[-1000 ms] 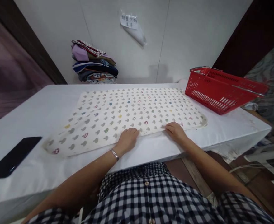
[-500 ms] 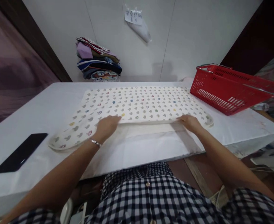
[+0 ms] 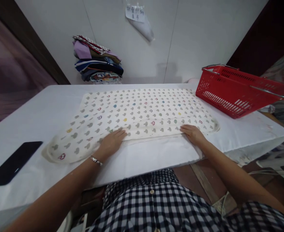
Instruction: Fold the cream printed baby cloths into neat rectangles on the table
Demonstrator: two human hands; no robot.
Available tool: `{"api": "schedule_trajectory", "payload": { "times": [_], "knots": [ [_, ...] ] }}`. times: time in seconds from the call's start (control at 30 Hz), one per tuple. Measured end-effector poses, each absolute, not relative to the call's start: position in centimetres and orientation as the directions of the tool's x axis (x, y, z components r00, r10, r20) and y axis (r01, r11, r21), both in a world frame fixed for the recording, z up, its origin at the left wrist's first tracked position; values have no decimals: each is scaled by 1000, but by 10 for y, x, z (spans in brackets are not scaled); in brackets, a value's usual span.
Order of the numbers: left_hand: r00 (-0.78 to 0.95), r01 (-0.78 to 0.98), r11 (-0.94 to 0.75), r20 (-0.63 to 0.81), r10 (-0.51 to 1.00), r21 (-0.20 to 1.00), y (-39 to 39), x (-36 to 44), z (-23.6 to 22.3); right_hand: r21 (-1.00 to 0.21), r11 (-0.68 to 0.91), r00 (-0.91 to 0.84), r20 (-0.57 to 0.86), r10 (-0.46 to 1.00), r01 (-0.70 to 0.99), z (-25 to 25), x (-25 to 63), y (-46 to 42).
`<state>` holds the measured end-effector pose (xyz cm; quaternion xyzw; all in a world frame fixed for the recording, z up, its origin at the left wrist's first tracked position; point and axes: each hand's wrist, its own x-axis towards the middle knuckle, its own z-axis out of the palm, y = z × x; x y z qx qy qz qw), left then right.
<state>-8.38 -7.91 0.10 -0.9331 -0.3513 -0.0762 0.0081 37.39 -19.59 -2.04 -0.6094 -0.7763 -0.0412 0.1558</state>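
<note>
A cream cloth [image 3: 142, 111] printed with small grey and coloured shapes lies spread across the white table [image 3: 47, 109]. My left hand [image 3: 110, 141] rests on its near edge left of the middle, fingers closed over the hem. Further right, my right hand [image 3: 192, 133] grips the same edge in the same way. Between the two hands the near edge is raised slightly off the table. A bracelet sits on my left wrist.
A red plastic basket [image 3: 238, 91] stands tilted at the table's right end. A black phone [image 3: 11, 164] lies near the left front edge. A stack of folded clothes [image 3: 97, 62] stands at the back against the white wall, under a paper note [image 3: 134, 13].
Both hands lifted the cloth's near edge and carried it away from me, then brought it back down toward me. My left hand has shifted left along the hem.
</note>
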Motion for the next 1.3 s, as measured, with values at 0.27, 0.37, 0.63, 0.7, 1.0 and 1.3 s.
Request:
{"api": "schedule_trajectory", "payload": {
  "times": [0.27,0.37,0.63,0.7,1.0,1.3],
  "knots": [
    [760,624,-781,209,615,27,-94,-64,10,-51,311,-271,368,890,949,-11,348,-195],
    [778,603,-797,208,593,18,-97,-48,15,-40,334,-295,383,876,942,-11,341,-191],
    [820,552,-834,191,539,-16,-108,-42,14,-5,317,-291,383,877,948,-15,351,-195],
    [816,557,-831,202,542,-17,-110,-42,14,-13,315,-289,365,885,949,-15,351,-197],
    [809,560,-829,205,551,16,-116,-45,14,-24,339,-311,341,887,940,-8,346,-207],
    [861,495,-869,142,488,-17,-116,-4,19,-72,376,-330,348,877,924,-2,339,-208]
  ]
}}
